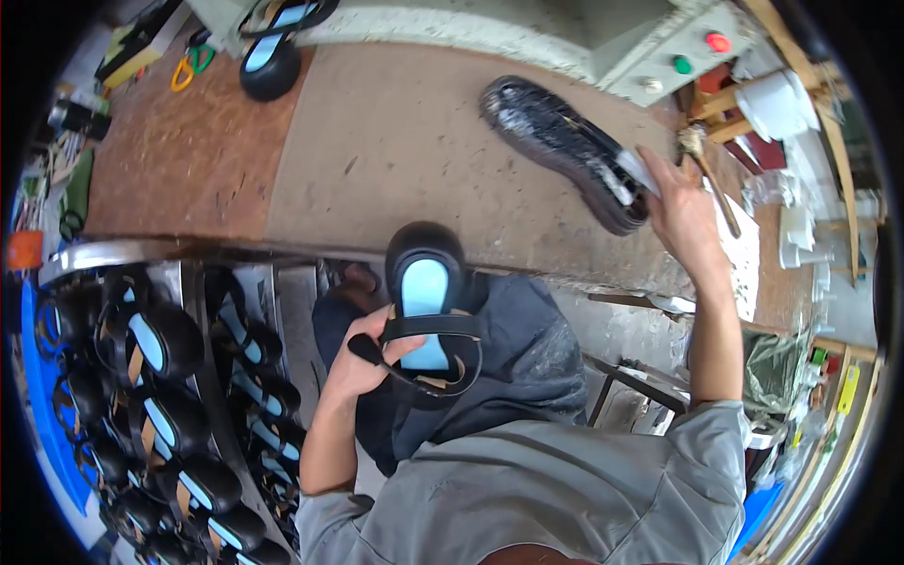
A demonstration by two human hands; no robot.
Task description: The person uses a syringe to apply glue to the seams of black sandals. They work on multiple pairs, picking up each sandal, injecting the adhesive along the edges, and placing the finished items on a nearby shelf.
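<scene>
My left hand (pixel 363 363) is closed on a black sandal (pixel 424 247) with a light blue pad on its footbed. The sandal is held over my lap, toe toward the bench, its straps hanging around my fingers. On the bench, at the right, lies a dark shoe sole (pixel 556 132) with whitish smears inside. My right hand (pixel 683 202) is over its near end, fingers closed on a pale flat strip (pixel 638 172) that slants into the sole. What kind of thing the strip is, I cannot tell.
Racks of similar sandals (pixel 160 424) stand at the left. Another sandal (pixel 270 71) and scissors (pixel 188 68) lie on the far left of the bench (pixel 169 160). A wooden-handled brush (pixel 711 179) lies beyond my right hand, below a white cup (pixel 777 104). A machine with buttons (pixel 683 64) stands at the back.
</scene>
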